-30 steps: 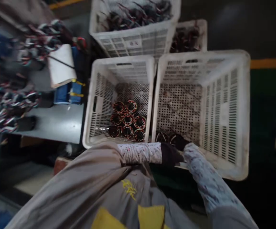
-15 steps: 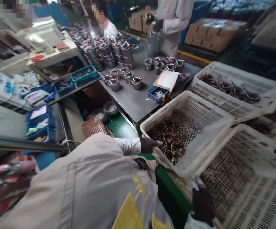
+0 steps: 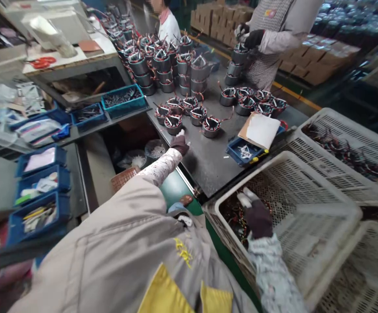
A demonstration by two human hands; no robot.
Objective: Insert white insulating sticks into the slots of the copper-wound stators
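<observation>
My left hand [image 3: 179, 144], in a dark glove with pale fingertips, reaches over the metal table's near edge. Its fingers are extended close to a grey motor stator [image 3: 173, 124] with wires and white ties; whether they touch it I cannot tell. Several similar stators [image 3: 212, 127] stand around it. My right hand [image 3: 257, 214], gloved the same way, is over a white plastic crate [image 3: 326, 195]. Its fingers are apart, above copper-coloured wound rings [image 3: 239, 221] in the crate's left part, some hidden by the hand.
Stacked stators [image 3: 164, 71] fill the far table. A blue tray [image 3: 245, 152] of white pieces sits at its right edge, beside a cardboard-backed paper [image 3: 263, 130]. More crates [image 3: 335, 152] stand right. Blue bins [image 3: 41, 184] line the left. A co-worker's gloved hand [image 3: 254, 39] touches stators across the table.
My left hand has left the crate's edge and moved up to the stators on the table. My right hand has shifted from the nearer crate to the rings. The view has turned.
</observation>
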